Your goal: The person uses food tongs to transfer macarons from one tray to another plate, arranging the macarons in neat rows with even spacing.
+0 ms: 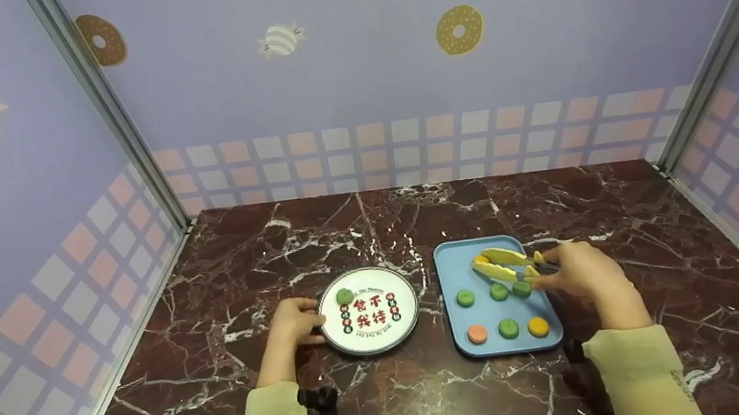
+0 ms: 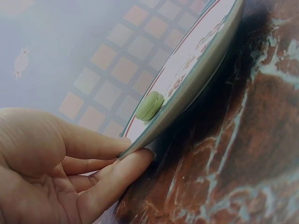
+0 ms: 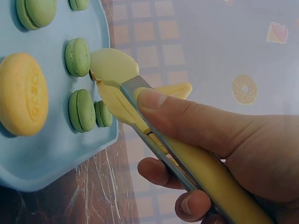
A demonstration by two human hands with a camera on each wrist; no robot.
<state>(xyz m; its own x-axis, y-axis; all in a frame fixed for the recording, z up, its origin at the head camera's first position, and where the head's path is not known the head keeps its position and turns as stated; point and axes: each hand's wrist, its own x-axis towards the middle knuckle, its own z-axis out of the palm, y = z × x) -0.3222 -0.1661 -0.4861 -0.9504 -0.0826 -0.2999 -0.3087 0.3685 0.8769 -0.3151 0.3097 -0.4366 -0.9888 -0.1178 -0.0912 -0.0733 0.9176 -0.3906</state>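
Note:
My left hand (image 1: 297,322) pinches the left rim of a round white plate (image 1: 372,339) with red and black lettering, thumb above and a finger below in the left wrist view. One green macaron (image 2: 149,106) lies on the plate near that rim. In my right hand (image 1: 581,269) is a pair of yellow-tipped metal tongs (image 3: 187,163), held between thumb and fingers. The tong tips reach over the far part of a blue tray (image 1: 447,258), beside a yellow macaron (image 1: 481,261) there; whether they grip it is hard to tell.
On the tray sit several green macarons (image 1: 465,298), a pink one (image 1: 477,334) and another yellow one (image 1: 537,327) at the near edge. Plate and tray stand side by side on a dark red marbled table (image 1: 396,411). Patterned panels (image 1: 360,80) enclose the back and sides.

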